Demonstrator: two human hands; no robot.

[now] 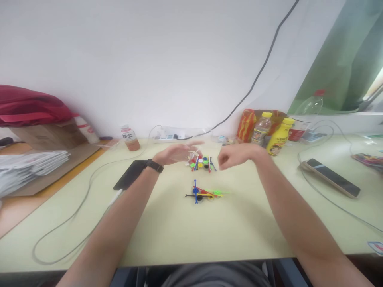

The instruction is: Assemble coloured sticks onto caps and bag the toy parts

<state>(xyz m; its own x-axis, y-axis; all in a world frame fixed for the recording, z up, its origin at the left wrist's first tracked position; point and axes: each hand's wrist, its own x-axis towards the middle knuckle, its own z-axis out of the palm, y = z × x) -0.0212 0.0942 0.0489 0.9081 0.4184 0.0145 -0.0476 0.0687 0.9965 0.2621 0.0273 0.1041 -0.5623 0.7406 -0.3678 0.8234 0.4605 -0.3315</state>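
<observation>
My left hand, with a dark watch on its wrist, is over the left side of a far heap of small coloured plastic pieces. Its fingers are stretched apart and slightly blurred; pale and red pieces show by the fingertips. My right hand is curled closed just right of that heap, and what it may hold is hidden. Nearer me lies a group of plastic arrow spinners in blue, black, red, yellow and green, with round hubs, some crossing one another. Neither hand touches this nearer group.
A black phone with a white cable lies left, another phone right. Behind stand a drink bottle, a clear bottle, a yellow bottle and a power strip. White packets are stacked at far left.
</observation>
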